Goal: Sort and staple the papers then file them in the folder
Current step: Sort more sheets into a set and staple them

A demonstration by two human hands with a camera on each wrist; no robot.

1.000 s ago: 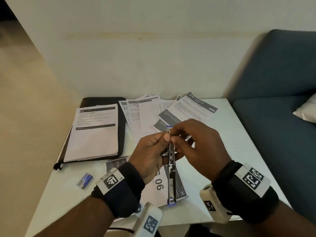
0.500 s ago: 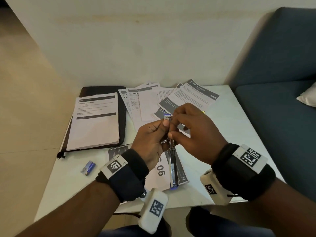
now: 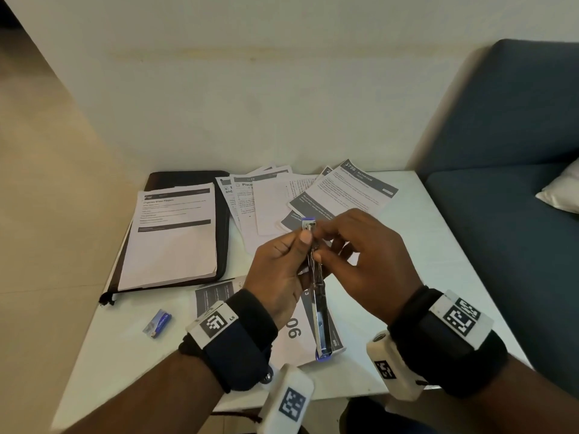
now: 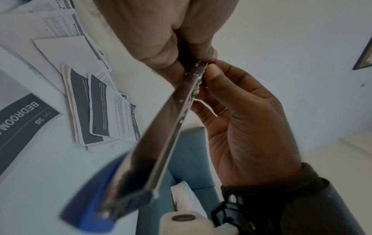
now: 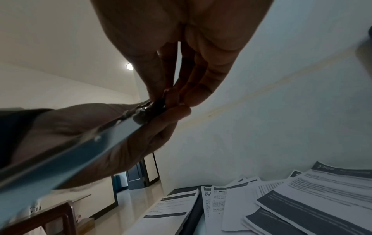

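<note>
Both hands met above the table (image 3: 438, 245) and held the stapler (image 3: 319, 308), which was opened out long, its blue end toward 6 o'clock. The left hand (image 3: 279, 270) gripped its upper part with thumb and curled fingers. The right hand (image 3: 366, 261) pinched the top end with its fingertips (image 5: 171, 97). Loose papers (image 3: 313, 195) lay fanned at 12 o'clock from the hands. The folder (image 3: 188, 177) lay at 10 o'clock with a paper stack (image 3: 172, 236) on it. One small staple box (image 3: 157, 323) lay at 8 o'clock.
</note>
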